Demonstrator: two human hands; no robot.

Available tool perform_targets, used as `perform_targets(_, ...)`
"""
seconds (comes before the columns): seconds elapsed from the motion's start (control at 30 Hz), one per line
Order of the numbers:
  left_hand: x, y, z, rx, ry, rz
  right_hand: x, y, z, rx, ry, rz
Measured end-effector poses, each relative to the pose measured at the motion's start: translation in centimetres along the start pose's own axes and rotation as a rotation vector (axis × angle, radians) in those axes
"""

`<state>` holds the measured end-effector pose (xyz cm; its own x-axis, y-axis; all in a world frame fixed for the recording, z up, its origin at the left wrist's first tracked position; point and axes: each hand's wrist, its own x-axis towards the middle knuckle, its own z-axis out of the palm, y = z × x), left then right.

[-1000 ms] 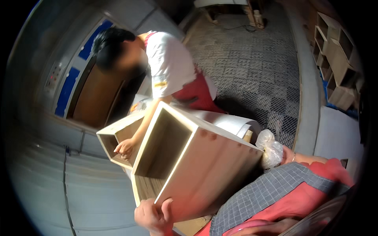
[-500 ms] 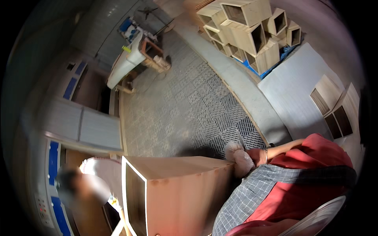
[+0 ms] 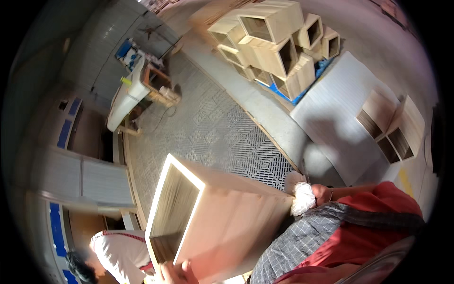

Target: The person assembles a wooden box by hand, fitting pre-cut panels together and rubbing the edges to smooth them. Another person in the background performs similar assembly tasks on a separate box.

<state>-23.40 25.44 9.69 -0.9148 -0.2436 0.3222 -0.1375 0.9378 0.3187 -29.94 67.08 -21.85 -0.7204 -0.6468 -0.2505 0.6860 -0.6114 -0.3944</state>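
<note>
A long wooden box (image 3: 236,222) lies in front of me, its pale-rimmed open end tilted up to the left. At the lower edge, my left hand (image 3: 177,273) grips the near rim, fingers over the edge and thumb on the outer side; its wrist is out of frame. By the box's far right corner, my right hand (image 3: 322,193) is closed on a crumpled white cloth (image 3: 303,199), which touches or nearly touches the wood. Its fingers are partly hidden. The box's underside is hidden.
A co-worker (image 3: 118,255) bends close beside the box's open end. Several wooden boxes (image 3: 269,45) are stacked on a blue pallet (image 3: 295,99). A divided wooden box (image 3: 395,132) stands on a pale sheet (image 3: 326,113). A cluttered table (image 3: 130,92) stands beyond the grooved floor mat (image 3: 222,128).
The box's open end has turned toward me and shows more of its inside. My left hand has come further into view on the rim. The co-worker is lower, and the surroundings have shifted left.
</note>
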Motion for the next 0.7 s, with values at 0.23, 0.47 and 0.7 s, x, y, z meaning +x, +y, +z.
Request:
perform_targets(0.23,9.6,3.4,0.0,0.173,0.239,0.489,3.1,-4.1,1.5,0.156,0.340,-0.058)
perform_targets(0.47,10.7,-0.9,-3.3,0.173,0.348,0.367,8.1,-6.6,2.7,0.079,0.504,0.083)
perform_targets(0.7,15.1,-2.1,-0.8,0.177,0.354,0.326,10.8,-7.9,1.4,-0.009,0.509,0.122)
